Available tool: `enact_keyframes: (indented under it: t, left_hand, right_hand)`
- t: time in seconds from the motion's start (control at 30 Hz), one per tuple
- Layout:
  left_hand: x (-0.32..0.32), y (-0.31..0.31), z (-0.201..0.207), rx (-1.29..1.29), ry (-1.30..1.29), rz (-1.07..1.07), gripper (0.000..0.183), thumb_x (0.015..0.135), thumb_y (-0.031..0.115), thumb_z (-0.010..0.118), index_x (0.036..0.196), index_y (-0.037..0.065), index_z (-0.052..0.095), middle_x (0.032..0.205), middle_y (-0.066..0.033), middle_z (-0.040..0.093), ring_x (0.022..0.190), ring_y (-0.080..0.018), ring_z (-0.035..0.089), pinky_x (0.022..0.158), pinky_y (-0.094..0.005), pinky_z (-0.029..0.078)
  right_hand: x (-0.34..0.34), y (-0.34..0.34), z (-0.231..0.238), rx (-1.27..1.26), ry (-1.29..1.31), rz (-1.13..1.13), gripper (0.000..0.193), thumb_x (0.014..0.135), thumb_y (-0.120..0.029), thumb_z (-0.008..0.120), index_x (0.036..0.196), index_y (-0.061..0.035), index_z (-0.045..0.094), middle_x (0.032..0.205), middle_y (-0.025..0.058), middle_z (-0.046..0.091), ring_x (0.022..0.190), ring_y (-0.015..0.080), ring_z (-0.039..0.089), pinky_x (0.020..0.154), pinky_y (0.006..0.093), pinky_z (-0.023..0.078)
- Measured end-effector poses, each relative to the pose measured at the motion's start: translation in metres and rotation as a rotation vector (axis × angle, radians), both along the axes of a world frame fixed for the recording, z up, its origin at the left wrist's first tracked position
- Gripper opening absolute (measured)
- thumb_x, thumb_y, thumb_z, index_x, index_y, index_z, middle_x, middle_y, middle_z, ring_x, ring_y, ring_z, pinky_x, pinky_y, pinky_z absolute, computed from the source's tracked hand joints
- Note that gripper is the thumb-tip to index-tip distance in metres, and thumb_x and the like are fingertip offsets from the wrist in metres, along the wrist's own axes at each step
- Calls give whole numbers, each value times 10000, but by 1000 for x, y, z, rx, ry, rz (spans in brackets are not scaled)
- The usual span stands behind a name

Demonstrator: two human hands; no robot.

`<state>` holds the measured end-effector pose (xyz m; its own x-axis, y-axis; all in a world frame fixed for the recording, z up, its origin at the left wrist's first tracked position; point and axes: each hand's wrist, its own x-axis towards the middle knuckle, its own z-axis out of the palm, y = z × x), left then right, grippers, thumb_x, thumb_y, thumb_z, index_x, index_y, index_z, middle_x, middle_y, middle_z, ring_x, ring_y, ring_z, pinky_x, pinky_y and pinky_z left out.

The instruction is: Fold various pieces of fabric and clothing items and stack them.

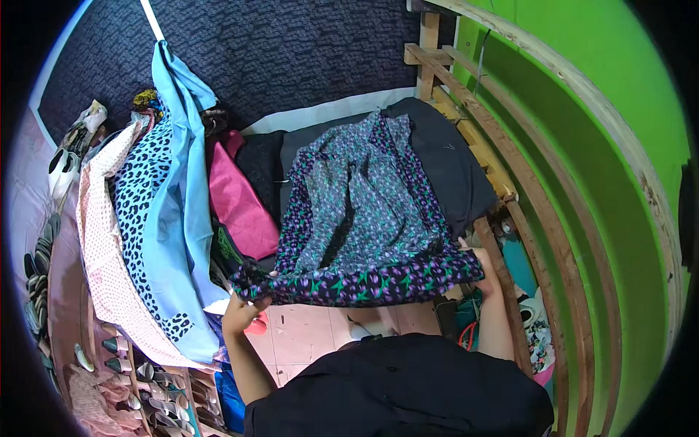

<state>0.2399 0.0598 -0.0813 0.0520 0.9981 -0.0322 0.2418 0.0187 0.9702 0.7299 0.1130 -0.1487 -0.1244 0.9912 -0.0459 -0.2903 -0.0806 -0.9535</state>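
Observation:
A floral garment (357, 211) in dark purple and green, its paler side mostly up, lies spread over a dark padded surface (459, 156). The strip along its near edge shows the darker print and hangs toward me. My left hand (245, 312) is closed on the near left corner of the garment. At the near right corner my right hand (477, 256) grips the same edge, with the cloth stretched between both hands. Some of my fingers are hidden by the fabric.
Blue leopard-spotted cloth (171, 211) and white dotted cloth (102, 255) hang on the left, beside pink fabric (237, 200). Several shoes (160, 397) stand at lower left. Wooden slats (542, 197) run along the right, before a green wall (655, 109). Pink floor tiles (298, 335) show below.

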Motion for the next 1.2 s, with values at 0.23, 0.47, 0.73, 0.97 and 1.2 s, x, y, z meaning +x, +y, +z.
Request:
enact_keyframes:
  t: [0.23, 0.47, 0.73, 0.97, 1.2]
  left_hand:
    - [-4, 30, -10, 243, -115, 87, 284, 740, 61, 591, 1014, -9, 565, 961, -22, 567, 912, -174, 510, 830, -304, 393]
    - [23, 130, 34, 468, -306, 122, 289, 870, 279, 522, 925, -2, 565, 819, 20, 539, 712, -78, 453, 641, -245, 369]
    - [27, 250, 47, 292, -369, 224, 319, 893, 323, 502, 631, 148, 449, 619, 101, 400, 555, -11, 330, 509, -204, 269]
    - [30, 350, 41, 153, -324, 262, 437, 878, 427, 485, 756, 21, 591, 730, 3, 587, 643, -57, 524, 600, -211, 413]
    - [29, 400, -45, -261, 229, 268, 877, 762, 657, 436, 1080, -158, 502, 1081, -275, 533, 1060, -298, 501, 907, -342, 368]
  right_hand:
    - [-26, 15, 43, 372, -294, -347, 182, 749, -38, 562, 918, 22, 594, 945, 85, 613, 852, 138, 574, 870, 306, 388]
    - [-50, 82, 45, 680, -310, -677, 251, 822, -39, 462, 1054, 36, 524, 1042, 85, 567, 978, 170, 515, 879, 297, 372]
    - [-71, 198, 98, 543, -483, -720, 251, 878, -133, 424, 1000, 48, 547, 867, 210, 604, 837, 230, 587, 713, 309, 420]
    - [-61, 329, 87, 495, -662, -642, 296, 896, -232, 422, 996, 6, 568, 868, 232, 593, 847, 377, 565, 721, 364, 425]
    - [-60, 423, 6, -100, -1099, -311, 571, 844, -521, 374, 1136, -48, 505, 1112, 223, 532, 1061, 383, 486, 892, 441, 376]
